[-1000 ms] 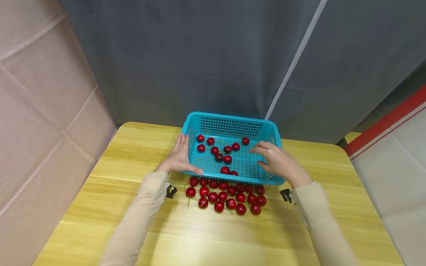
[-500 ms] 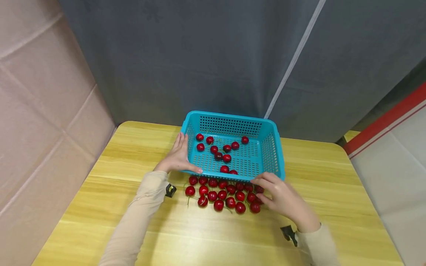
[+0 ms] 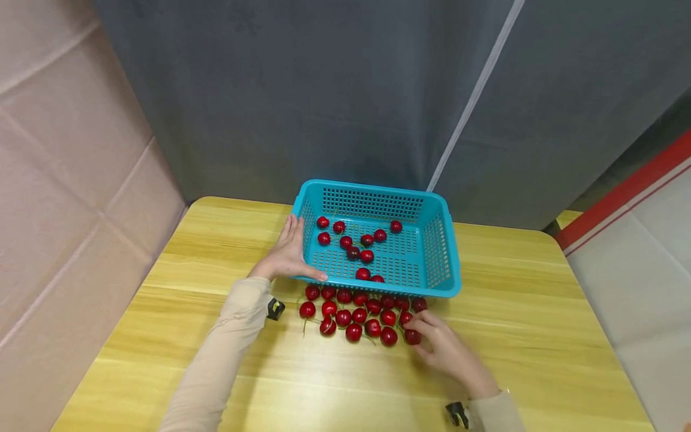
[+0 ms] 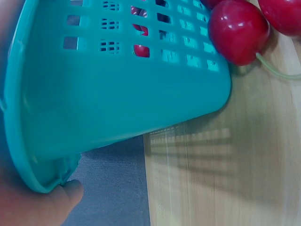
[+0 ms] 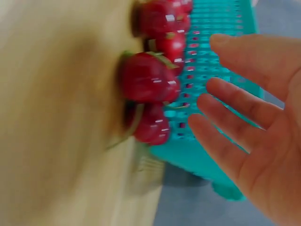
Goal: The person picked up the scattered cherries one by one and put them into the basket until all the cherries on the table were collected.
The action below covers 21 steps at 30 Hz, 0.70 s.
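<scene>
My left hand (image 3: 283,255) rests at the left front corner of a turquoise plastic basket (image 3: 445,240), its fingers straight along the left side and its thumb lying on the front rim. In the left wrist view, a fingertip (image 4: 70,190) touches the rim. My right hand (image 3: 450,357) is at the right end of several rows of red cherries (image 3: 372,327) in front of the basket. Its fingertips are right beside the nearest cherry (image 3: 412,336). In the right wrist view, that hand's relaxed fingers (image 5: 235,96) hold nothing. More cherries (image 3: 367,256) lie scattered inside the basket.
Everything stands on a light wooden table (image 3: 335,384). Behind the basket hangs a dark grey curtain (image 3: 302,102), close to its back rim. A pale wall (image 3: 70,150) flanks the table on the left. Small black clips (image 3: 275,309) show near both wrists.
My right hand has moved from inside the basket, over its front rim, down to the right end of the cherry rows on the table. My left hand has stayed at the basket's corner.
</scene>
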### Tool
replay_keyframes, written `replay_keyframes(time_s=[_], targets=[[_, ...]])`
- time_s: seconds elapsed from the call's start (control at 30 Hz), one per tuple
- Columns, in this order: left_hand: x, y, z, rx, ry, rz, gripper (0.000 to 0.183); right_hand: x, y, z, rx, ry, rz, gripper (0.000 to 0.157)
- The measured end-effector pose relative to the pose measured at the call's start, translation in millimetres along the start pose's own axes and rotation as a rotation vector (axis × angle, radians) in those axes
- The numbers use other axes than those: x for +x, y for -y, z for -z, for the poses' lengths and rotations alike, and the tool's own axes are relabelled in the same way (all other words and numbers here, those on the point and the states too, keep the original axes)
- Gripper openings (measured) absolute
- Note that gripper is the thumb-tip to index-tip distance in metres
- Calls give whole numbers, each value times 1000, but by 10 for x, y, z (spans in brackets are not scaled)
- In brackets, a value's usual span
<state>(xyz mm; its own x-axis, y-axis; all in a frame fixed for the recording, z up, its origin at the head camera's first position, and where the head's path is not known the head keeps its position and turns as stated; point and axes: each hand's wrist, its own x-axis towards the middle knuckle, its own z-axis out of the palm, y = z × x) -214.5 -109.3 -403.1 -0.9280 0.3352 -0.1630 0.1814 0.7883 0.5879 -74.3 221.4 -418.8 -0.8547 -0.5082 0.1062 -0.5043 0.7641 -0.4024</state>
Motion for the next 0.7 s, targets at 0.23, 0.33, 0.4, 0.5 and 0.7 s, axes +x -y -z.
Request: replay_keyframes(time_s=[0.23, 0.33, 0.4, 0.5, 0.7], targets=[[2, 4, 2, -4, 1, -3, 141, -42, -85, -137, -14, -8, -57, 34], [-3, 3, 4, -7, 0, 0, 141, -48, -110, -182, -8, -20, -53, 35], [-4, 5, 4, -6, 0, 0, 141, -48, -126, -212, 2, -21, -52, 35], [-4, 4, 6, -3, 0, 0, 141, -50, -144, -249, 22, -21, -54, 35], [-5, 5, 7, -1, 1, 3, 142, -55, -144, -300, 24, -26, -58, 34]])
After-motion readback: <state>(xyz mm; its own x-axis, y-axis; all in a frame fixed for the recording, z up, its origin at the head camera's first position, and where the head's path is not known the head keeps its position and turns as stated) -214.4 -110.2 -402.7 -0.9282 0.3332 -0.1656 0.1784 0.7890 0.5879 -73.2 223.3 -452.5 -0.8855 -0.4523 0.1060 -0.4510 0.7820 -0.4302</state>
